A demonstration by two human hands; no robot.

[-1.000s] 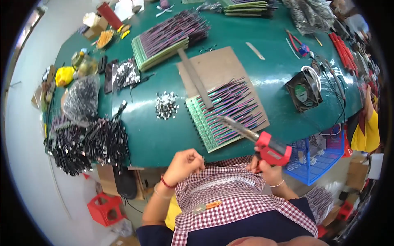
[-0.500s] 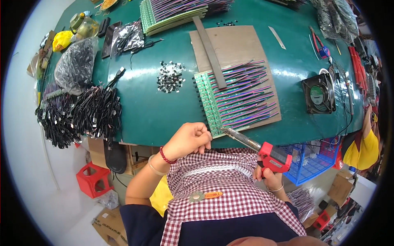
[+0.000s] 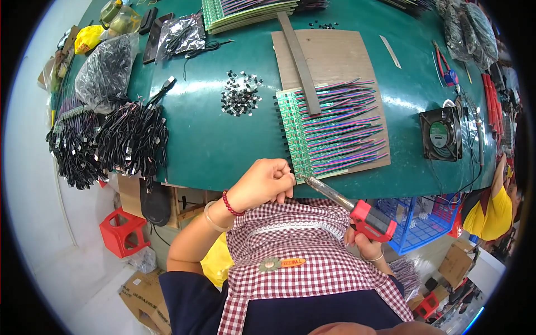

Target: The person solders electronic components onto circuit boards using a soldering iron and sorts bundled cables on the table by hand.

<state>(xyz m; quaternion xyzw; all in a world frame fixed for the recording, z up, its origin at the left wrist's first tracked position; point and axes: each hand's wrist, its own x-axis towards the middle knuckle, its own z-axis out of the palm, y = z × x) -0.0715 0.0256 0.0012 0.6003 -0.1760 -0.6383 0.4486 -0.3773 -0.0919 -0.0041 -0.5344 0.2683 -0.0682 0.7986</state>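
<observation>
A panel of green circuit boards lies near the table's front edge, with rows of dark, pink and blue wires running off to its right. My left hand is closed at the panel's near left corner; what its fingers pinch, if anything, is hidden. In my right hand is a red and black soldering gun, held by its grip at the apron. Its long metal tip points left and meets or hovers over the panel's near end. A flat grey metal bar lies across the boards and wires.
Beneath the panel is a brown sheet. Small black connectors form a pile left of it. Bundled black cables hang over the left edge. A fan and red-handled pliers stand right. Stacked boards lie behind.
The view has shifted slightly, so the table things sit a little to the right and higher. My left hand has moved slightly right, closer to the gun's tip. The right hand keeps its grip.
</observation>
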